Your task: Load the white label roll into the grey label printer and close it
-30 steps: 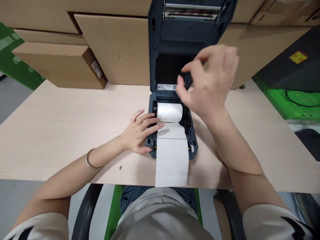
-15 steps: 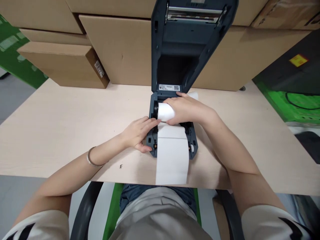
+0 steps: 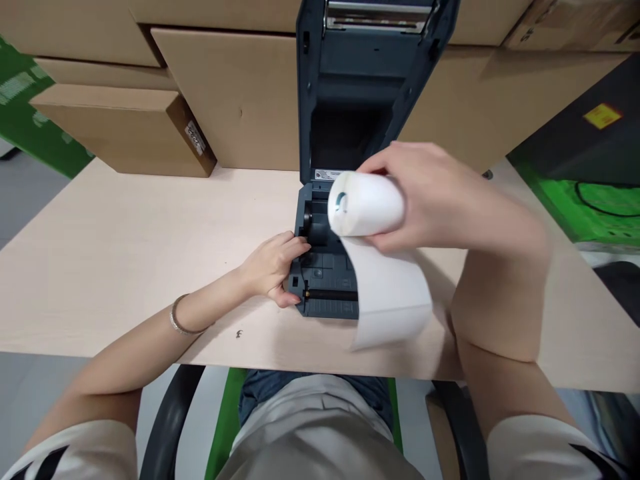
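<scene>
My right hand [image 3: 425, 193] is closed around a white roll of label paper [image 3: 373, 203], held above the right part of a dark label printer [image 3: 333, 310]. A loose strip of labels hangs from the roll toward the table's front edge and covers part of the printer's front right. My left hand [image 3: 275, 267] grips the printer's left side, fingertips over the rim and thumb near the front corner. The printer's lid [image 3: 373, 80] stands raised at the back. On the left, the roll bay shows bare, with a black roller [image 3: 330, 294] near the front.
Large cardboard boxes [image 3: 235, 100] line the back of the light wooden table [image 3: 150, 233]. A smaller flat carton [image 3: 115, 130] stands at back left. A dark box with a yellow label [image 3: 603, 116] and a green crate [image 3: 605, 213] are at the right.
My right hand has lifted the label roll out of the printer, up and to the right, with the strip trailing. My left hand stays at the printer's left side, its fingers drawn back slightly.
</scene>
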A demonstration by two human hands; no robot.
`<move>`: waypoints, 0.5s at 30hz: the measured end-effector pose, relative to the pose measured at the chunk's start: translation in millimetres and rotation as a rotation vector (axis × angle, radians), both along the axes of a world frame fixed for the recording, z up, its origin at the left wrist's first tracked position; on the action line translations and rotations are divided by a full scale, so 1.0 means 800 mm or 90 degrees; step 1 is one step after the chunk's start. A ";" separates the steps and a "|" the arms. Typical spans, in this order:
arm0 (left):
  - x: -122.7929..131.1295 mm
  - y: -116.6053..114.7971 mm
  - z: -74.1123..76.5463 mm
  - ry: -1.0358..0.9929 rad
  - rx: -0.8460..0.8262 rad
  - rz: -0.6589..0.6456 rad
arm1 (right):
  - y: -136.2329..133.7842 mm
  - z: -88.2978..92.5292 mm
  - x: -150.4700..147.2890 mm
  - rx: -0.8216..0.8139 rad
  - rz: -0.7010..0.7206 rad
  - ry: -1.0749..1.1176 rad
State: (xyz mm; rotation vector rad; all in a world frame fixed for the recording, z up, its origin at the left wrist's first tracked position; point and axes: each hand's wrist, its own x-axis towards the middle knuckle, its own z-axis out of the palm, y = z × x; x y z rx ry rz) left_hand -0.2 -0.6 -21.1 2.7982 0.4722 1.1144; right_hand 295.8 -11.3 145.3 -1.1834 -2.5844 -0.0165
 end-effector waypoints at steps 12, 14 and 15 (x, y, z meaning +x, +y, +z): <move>-0.002 0.000 0.006 0.006 -0.029 -0.017 | 0.092 -0.035 0.114 -0.291 -0.501 -0.163; -0.001 0.001 0.006 -0.008 -0.011 -0.026 | 0.109 -0.053 0.117 -0.317 -0.510 -0.175; -0.001 0.001 0.007 -0.012 -0.003 -0.029 | 0.117 -0.062 0.119 -0.325 -0.516 -0.179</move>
